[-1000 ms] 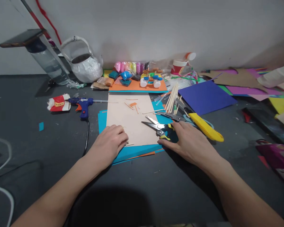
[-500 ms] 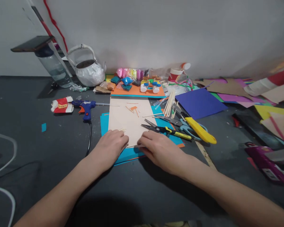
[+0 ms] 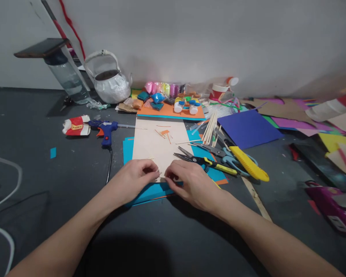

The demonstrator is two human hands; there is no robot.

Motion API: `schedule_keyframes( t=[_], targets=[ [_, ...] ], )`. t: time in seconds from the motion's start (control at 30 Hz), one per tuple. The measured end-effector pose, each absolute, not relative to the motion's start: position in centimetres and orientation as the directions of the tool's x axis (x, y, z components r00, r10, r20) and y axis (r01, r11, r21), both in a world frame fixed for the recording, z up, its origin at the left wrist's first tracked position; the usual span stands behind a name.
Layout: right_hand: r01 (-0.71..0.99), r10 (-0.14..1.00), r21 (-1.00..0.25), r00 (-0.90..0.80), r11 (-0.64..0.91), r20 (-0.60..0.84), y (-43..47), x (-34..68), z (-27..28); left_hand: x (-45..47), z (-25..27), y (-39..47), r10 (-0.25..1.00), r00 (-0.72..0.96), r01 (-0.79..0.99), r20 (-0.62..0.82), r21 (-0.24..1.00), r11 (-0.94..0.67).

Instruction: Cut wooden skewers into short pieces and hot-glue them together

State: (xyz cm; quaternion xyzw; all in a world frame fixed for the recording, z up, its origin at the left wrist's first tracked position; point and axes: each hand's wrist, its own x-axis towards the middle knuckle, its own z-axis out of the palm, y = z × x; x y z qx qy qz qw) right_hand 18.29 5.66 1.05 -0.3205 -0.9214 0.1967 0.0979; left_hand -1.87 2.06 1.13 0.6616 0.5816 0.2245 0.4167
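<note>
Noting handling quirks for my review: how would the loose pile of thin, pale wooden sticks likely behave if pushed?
The thin, pale wooden sticks look straight, so probably stiff. Their slimness suggests little weight. Loosely piled, they would likely scatter.

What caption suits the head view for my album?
Left hand and right hand close together over a cream sheet, blue glue gun nearby.

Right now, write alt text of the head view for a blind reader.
A person's hands are close together over the near edge of a beige sheet lying on blue sheets; anything they hold is too small to make out. A blue glue gun lies to the left, and black-and-yellow cutters, a yellow knife and wooden sticks lie to the right.
</note>
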Motion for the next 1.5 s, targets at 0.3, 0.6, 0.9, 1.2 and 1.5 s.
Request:
schedule_keyframes(
  t=[0.3, 0.6, 0.9, 1.2, 1.5],
  targets=[
    [0.633, 0.778, -0.567, -0.628, 0.527, 0.022, 5.2, 18.1, 1.0, -0.4, -0.2, 2.0, 0.929, 0.192, 0.1, -0.316, 0.948, 0.302],
    [0.651, 0.83, -0.635, -0.557, 0.417, -0.025, 5.1, 16.9, 0.6, 0.1, -1.1, 1.8, 0.912, 0.177, -0.07, -0.369, 0.92, 0.386],
    [0.549, 0.766, -0.703, -0.643, 0.452, -0.01, 4.8, 17.8, 1.7, -0.1, -1.1, 2.3, 0.879, 0.152, -0.23, -0.452, 0.849, 0.476],
    [0.554, 0.75, -0.656, -0.661, 0.513, 0.029, 5.0, 17.9, 1.7, 0.0, -1.0, 2.3, 0.865, 0.15, -0.32, -0.479, 0.804, 0.501],
    [0.574, 0.717, -0.524, -0.69, 0.629, 0.104, 4.9, 18.2, 0.9, 0.5, -0.6, 2.0, 0.856, 0.177, -0.368, -0.486, 0.774, 0.516]
  ],
)
